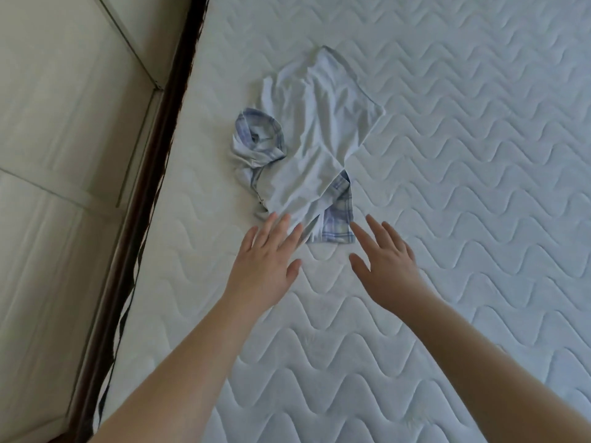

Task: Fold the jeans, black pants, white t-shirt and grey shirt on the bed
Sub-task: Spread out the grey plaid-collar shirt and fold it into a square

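Observation:
A crumpled white t-shirt point(316, 132) lies on the quilted mattress point(463, 155). Under it a pale checked grey-blue shirt point(339, 219) shows at the near edge, and its bunched collar or sleeve point(259, 139) sticks out at the left. My left hand point(265, 260) is stretched out with straight fingers, its fingertips at the near hem of the white t-shirt. My right hand point(383, 260) is also spread flat, its fingertips just beside the checked shirt's corner. Neither hand holds anything. No jeans or black pants are in view.
The bed's dark wooden frame edge point(150, 174) runs diagonally along the left. Beyond it lies a pale tiled floor point(64, 123). A dark strap or cord point(121, 327) hangs along the mattress side. The mattress stretches far to the right and toward me.

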